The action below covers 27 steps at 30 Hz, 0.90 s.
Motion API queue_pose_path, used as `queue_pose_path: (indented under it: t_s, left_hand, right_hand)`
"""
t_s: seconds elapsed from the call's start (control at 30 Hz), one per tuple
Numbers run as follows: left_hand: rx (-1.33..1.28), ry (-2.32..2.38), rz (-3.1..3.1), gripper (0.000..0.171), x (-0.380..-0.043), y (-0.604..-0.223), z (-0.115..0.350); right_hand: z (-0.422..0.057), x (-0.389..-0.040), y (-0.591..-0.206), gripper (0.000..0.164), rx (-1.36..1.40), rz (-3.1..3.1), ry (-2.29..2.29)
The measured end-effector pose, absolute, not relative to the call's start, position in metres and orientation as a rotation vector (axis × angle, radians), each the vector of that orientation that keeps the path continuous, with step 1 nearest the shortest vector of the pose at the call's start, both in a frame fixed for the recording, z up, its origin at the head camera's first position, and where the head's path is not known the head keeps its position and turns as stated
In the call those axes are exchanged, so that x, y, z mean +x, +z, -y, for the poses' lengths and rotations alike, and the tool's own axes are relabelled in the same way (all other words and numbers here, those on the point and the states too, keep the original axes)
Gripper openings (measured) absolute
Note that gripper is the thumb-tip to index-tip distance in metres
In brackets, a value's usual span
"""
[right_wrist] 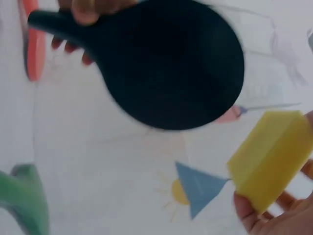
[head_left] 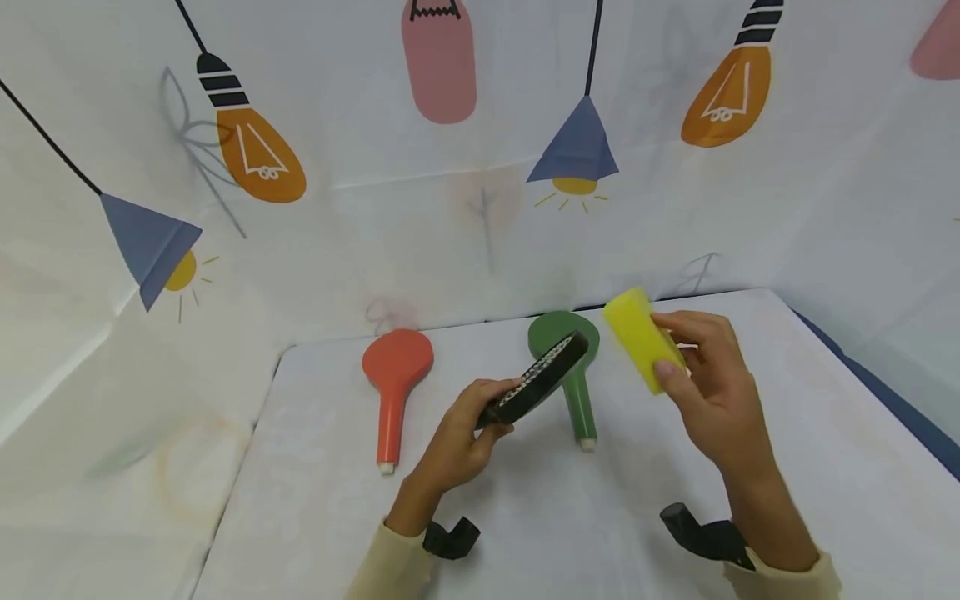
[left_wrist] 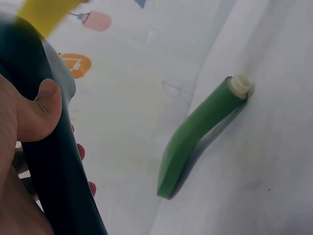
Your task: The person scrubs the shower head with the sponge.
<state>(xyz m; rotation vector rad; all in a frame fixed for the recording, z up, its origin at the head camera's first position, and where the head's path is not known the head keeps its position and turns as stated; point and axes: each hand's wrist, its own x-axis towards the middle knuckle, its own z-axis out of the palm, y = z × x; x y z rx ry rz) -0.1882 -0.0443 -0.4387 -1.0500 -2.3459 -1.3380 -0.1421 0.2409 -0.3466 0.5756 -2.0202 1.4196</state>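
Observation:
My left hand (head_left: 461, 442) grips a black shower head (head_left: 551, 375) by its handle, holding it tilted above the table. Its speckled nozzle face shows edge-on in the head view, while the right wrist view has its smooth dark back (right_wrist: 171, 68). In the left wrist view the thumb (left_wrist: 43, 115) lies along the handle. A yellow sponge (head_left: 637, 337) is pinched between the thumb and fingers of my right hand (head_left: 716, 396), held up to the right of the shower head and apart from it. A green shower head (head_left: 579, 400) lies beneath, partly hidden by the black one.
A red shower head (head_left: 396, 367) lies on the white-covered table (head_left: 315, 517), left of the green one. Behind the table hangs a white sheet (head_left: 330, 250) printed with lamps and bulbs. Black curved pieces (head_left: 452, 538) are worn at both wrists.

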Motion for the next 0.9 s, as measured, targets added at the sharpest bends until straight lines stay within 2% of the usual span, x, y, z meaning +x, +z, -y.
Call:
queue_pose_path:
  t_s: [0.1,0.17,0.47,0.9]
  left_hand:
    - [-1.046,-1.342,2.360,0.070,-0.183,-0.440,0.045]
    - [-1.036,-1.332,2.379,0.072,-0.181,-0.441,0.046]
    - [-1.095,-1.269,2.372,0.061,-0.182,-0.436,0.044]
    - [-1.026,-1.341,2.451,0.060,-0.183,-0.433,0.043]
  right_hand:
    - [-0.245,-0.150,-0.353,0.044,0.341,2.224,1.368]
    - [-0.246,-0.154,-0.358,0.043,0.289,2.306,1.375]
    - [-0.239,-0.156,-0.357,0.040,0.426,2.342,1.359]
    - [-0.226,-0.141,-0.351,0.050,0.472,2.194,1.009]
